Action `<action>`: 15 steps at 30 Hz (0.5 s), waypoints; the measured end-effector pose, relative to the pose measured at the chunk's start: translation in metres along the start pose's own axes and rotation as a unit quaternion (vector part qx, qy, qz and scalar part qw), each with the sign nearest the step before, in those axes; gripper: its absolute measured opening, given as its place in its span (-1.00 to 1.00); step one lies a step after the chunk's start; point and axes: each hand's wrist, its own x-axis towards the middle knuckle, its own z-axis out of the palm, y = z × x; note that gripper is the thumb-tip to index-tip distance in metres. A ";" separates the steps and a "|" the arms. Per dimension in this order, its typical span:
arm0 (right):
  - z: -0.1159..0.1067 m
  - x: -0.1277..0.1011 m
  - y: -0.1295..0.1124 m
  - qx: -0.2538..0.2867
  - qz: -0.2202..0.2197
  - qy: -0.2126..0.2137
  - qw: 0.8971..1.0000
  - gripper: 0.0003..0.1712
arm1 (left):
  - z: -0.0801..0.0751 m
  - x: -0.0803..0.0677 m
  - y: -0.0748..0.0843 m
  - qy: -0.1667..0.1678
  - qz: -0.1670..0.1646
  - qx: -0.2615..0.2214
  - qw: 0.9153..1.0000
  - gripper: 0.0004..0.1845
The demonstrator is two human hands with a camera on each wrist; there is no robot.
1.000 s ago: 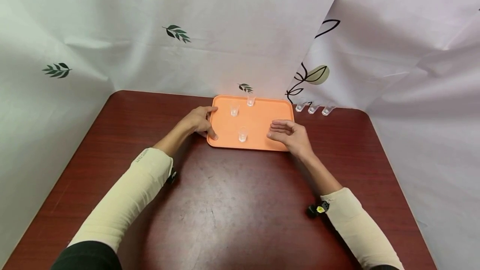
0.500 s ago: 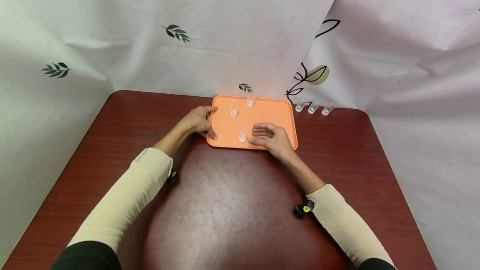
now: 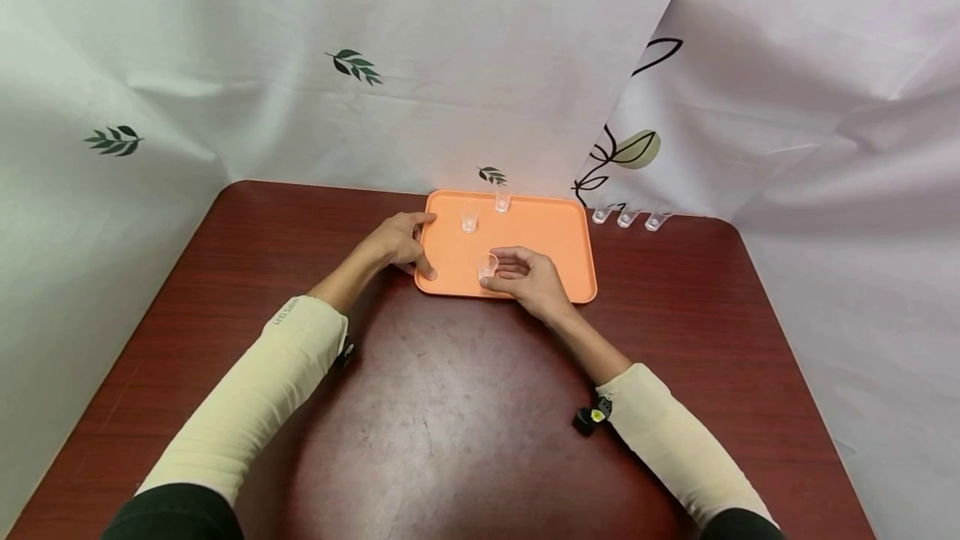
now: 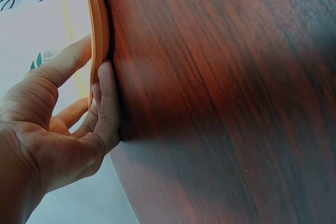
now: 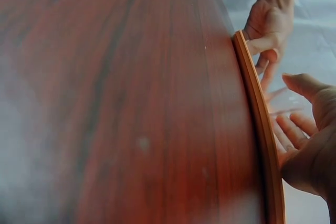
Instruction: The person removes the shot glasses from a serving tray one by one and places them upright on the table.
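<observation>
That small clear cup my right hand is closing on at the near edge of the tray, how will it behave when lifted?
The small clear cup looks like thin plastic and empty, so probably very light and easily squeezed. It stands narrow on the smooth orange tray, so a nudge from the right hand may tip or slide it. The left hand grips the tray's edge, which should steady it.

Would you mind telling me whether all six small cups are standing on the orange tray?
No: three cups stand on the table beyond the tray.
</observation>
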 end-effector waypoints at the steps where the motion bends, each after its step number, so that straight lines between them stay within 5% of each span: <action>1: 0.001 0.000 0.000 -0.003 -0.003 0.001 1.000 -0.39 | 0.000 0.000 0.000 -0.001 -0.001 -0.001 1.000 0.35; 15: -0.001 -0.005 -0.002 -0.016 -0.032 0.012 0.999 -0.48 | 0.000 -0.002 0.001 0.004 -0.006 0.002 1.000 0.35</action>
